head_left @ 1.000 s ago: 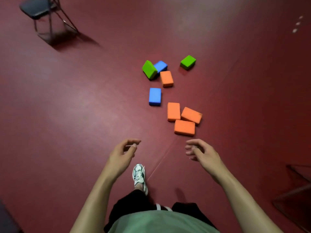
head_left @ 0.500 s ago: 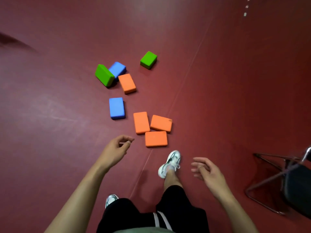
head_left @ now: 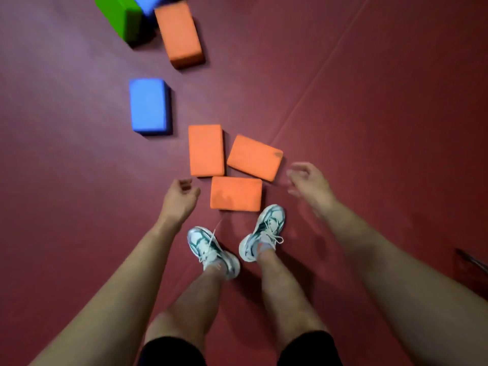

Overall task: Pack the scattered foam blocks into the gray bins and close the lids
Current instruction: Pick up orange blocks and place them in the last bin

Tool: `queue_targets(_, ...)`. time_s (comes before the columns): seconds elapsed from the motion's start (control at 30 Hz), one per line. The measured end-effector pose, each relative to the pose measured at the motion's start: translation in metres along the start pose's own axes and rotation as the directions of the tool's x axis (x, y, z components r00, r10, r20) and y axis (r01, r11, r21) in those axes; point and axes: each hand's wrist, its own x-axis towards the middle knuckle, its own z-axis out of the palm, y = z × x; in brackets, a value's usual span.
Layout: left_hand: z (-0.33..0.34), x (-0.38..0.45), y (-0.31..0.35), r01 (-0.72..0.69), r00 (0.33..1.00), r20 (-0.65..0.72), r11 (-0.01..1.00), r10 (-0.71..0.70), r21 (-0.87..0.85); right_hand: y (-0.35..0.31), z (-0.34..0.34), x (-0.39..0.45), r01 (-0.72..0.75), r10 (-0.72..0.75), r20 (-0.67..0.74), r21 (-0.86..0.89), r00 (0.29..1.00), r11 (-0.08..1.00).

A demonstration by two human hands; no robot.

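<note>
Head view looks straight down at a dark red floor (head_left: 369,128) with foam blocks scattered across it. At the far left, a green block (head_left: 118,17) stands partly cut off by the top edge, with a second blue block (head_left: 149,2) just behind it, mostly out of view. Touching or nearly touching them, an orange block (head_left: 179,35) lies flat at a slant. Nearer and a little left, a blue block (head_left: 149,105) lies flat, apart from the rest. The left hand (head_left: 179,199) hangs low above the floor, its fingers (head_left: 184,184) loosely curled and holding nothing, just left of the nearest orange block (head_left: 235,192). That block lies flat just beyond the toes of two white and teal sneakers (head_left: 264,231). Behind it two more orange blocks sit side by side: an upright-lying one (head_left: 206,150) on the left and a tilted one (head_left: 254,157) on the right, their corners close together. The right hand (head_left: 310,182) hovers just right of the tilted block, blurred, fingers (head_left: 295,173) spread and slightly bent, empty. A floor seam (head_left: 330,72) runs diagonally to the far right. A dark metal piece (head_left: 472,260) pokes in at the right edge.
</note>
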Motion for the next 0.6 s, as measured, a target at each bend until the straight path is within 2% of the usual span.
queue_targets(0.1, 0.079, 0.114, -0.051, 0.105, 0.994, 0.019, 0.989, -0.108, 0.102, 0.044, 0.038, 0.123, -0.133, 0.135, -0.022, 0.064, 0.991, 0.989)
queue_targets(0.2, 0.136, 0.194, -0.098, 0.209, 0.972, 0.055, 0.946, -0.229, 0.248, 0.107, 0.077, 0.228, -0.247, 0.245, -0.062, -0.033, 0.968, 0.968)
queue_targets(0.27, 0.162, 0.233, -0.132, 0.22, 0.961, 0.091, 0.925, -0.26, 0.311, 0.173, 0.095, 0.302, -0.296, 0.285, -0.118, -0.091, 0.951, 0.951)
queue_targets(0.33, 0.177, 0.267, -0.168, 0.196, 0.957, 0.134, 0.913, -0.257, 0.358, 0.212, 0.108, 0.343, -0.324, 0.318, -0.111, -0.036, 0.941, 0.945)
queue_targets(0.4, 0.183, 0.287, -0.194, 0.171, 0.959, 0.162, 0.932, -0.232, 0.32, 0.207, 0.117, 0.332, -0.346, 0.356, -0.049, 0.142, 0.933, 0.927)
queue_targets(0.47, 0.185, 0.291, -0.194, 0.183, 0.958, 0.175, 0.953, -0.228, 0.24, 0.209, 0.123, 0.338, -0.322, 0.331, 0.019, 0.285, 0.944, 0.903)
queue_targets(0.5, 0.188, 0.292, -0.193, 0.185, 0.96, 0.173, 0.962, -0.221, 0.199, 0.21, 0.125, 0.343, -0.304, 0.303, 0.056, 0.327, 0.951, 0.895)
queue_targets(0.6, 0.185, 0.298, -0.192, 0.314, 0.924, 0.208, 0.947, -0.321, 0.065, 0.207, 0.131, 0.354, -0.312, 0.301, 0.09, 0.382, 0.95, 0.87)
